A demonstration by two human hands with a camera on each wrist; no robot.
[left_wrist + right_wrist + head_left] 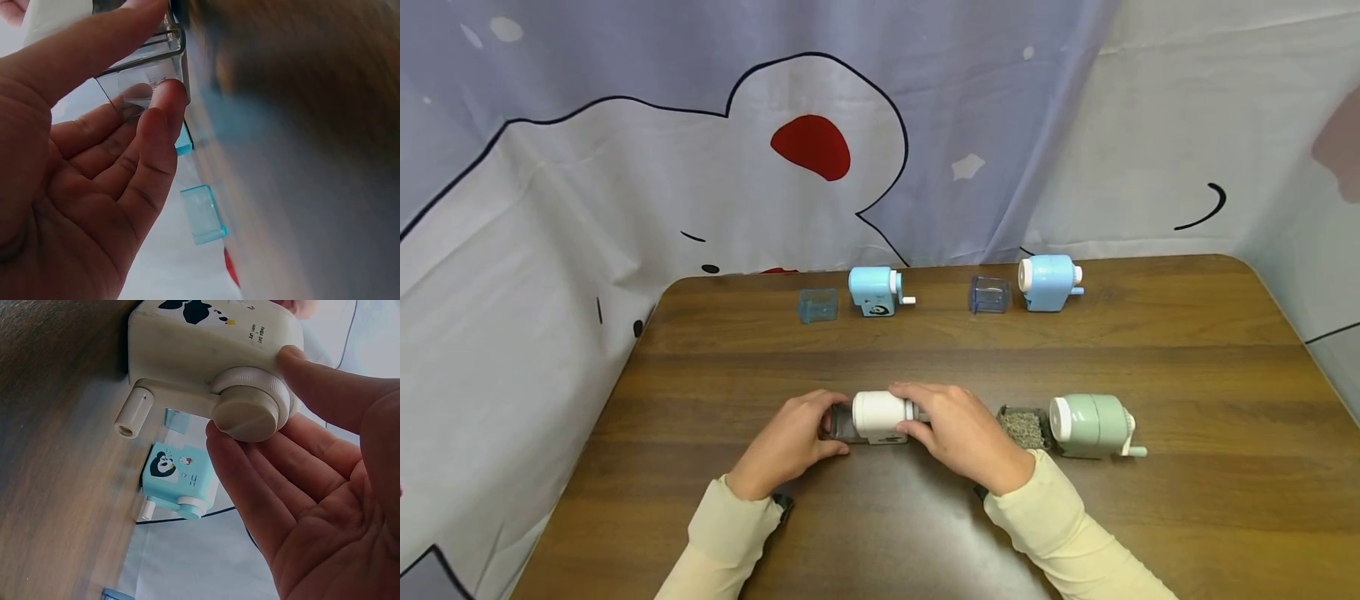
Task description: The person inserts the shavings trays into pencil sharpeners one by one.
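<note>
A cream-white crank pencil sharpener (880, 414) stands on the table with its drawer end to the left. My right hand (962, 429) holds the sharpener at its crank end, thumb on the body and fingers on the far side. In the right wrist view, the sharpener's crank handle (134, 411) points down toward the table, and panda pictures show on its side. My left hand (790, 442) pinches a clear shavings drawer (846, 425) between thumb and fingers, right against the sharpener. Whether the drawer is partly inside the body, I cannot tell.
To the right, a green sharpener (1093, 425) lies beside a drawer full of shavings (1024, 427). Along the back stand a light-blue sharpener (872, 290) with its clear drawer (817, 305), and a blue sharpener (1048, 283) with a darker drawer (990, 295). A printed curtain (700, 183) hangs behind.
</note>
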